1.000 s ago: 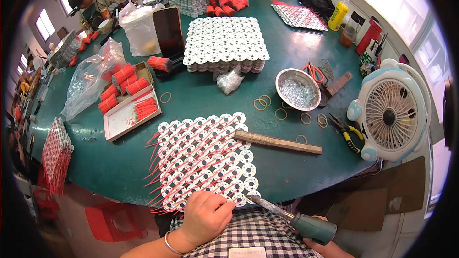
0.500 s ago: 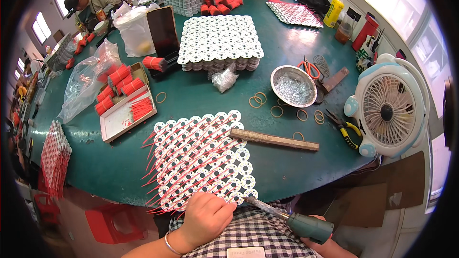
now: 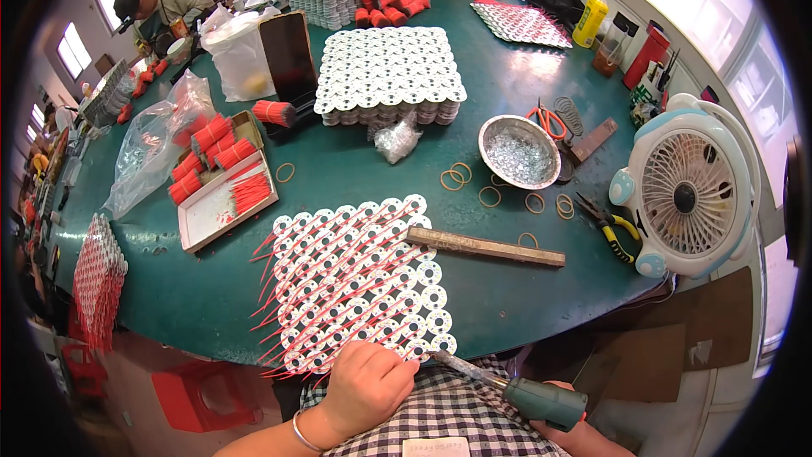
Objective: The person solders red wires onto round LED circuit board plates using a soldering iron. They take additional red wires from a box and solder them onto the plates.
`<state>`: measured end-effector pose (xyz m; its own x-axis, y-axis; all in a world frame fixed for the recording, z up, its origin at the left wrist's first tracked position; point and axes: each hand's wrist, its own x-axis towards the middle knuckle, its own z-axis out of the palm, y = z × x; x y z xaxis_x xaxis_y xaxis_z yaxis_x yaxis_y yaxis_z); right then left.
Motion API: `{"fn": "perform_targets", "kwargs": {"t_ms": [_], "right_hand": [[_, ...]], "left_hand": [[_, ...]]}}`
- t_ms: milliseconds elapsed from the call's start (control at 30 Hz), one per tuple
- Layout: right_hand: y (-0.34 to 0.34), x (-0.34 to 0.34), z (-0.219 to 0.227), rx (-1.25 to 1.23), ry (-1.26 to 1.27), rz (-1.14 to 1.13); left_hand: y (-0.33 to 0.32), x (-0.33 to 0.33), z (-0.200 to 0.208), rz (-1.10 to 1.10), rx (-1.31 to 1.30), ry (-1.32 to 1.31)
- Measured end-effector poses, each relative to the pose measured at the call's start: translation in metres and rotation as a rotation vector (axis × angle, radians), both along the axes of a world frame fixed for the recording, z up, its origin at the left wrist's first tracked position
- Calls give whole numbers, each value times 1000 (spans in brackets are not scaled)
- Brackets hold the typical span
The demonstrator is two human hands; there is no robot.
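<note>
A panel of round white circuit boards (image 3: pixel 355 288) lies near the table's front edge, with thin red wires (image 3: pixel 326 275) slanting across it and sticking out past its left side. My left hand (image 3: pixel 368 385) rests closed at the panel's near edge, fingertips pinched by the lowest boards; whatever they hold is hidden. My right hand (image 3: pixel 562 423), partly covered by the handle, grips a green soldering iron (image 3: pixel 545 402). The iron's metal tip meets the near right corner of the panel, close to my left fingertips. A wooden bar (image 3: pixel 486 247) lies over the panel's right edge.
Right of the panel are rubber bands (image 3: pixel 489 196), a metal bowl (image 3: pixel 518 152), pliers (image 3: pixel 611 228) and a fan (image 3: pixel 685 195). A cardboard tray (image 3: pixel 228 203) holds red wire bundles. Behind stands a stack of white boards (image 3: pixel 389 72). Two other people work farther off.
Almost nothing differs. The handle of the soldering iron has shifted very slightly left, with its tip still at the panel's near right corner; my left hand stays in place.
</note>
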<state>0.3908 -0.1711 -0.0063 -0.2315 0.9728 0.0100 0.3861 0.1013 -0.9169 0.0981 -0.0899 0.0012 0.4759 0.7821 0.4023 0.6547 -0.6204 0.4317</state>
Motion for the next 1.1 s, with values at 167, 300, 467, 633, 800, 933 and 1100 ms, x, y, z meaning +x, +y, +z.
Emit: {"fn": "perform_targets", "kwargs": {"t_ms": [167,300,467,633,800,933,1100], "right_hand": [[4,2,1,4,-31,80],[11,1,9,-25,-59,108],[6,2,13,-538,157,-282],[64,-55,28,-264,853,-329],[83,-60,21,-406,1044,-305],[94,-63,15,-530,1022,-134],[95,-84,12,-536,964,-70]], "left_hand": [[-1,1,0,-7,-1,3],[3,2,-2,-10,4,-5],[6,2,-1,-17,-1,5],[2,-7,-4,3,-50,27],[0,5,-12,-34,-26,-117],[-5,-1,-13,-27,-15,-187],[2,-15,-9,-61,81,-125]]}}
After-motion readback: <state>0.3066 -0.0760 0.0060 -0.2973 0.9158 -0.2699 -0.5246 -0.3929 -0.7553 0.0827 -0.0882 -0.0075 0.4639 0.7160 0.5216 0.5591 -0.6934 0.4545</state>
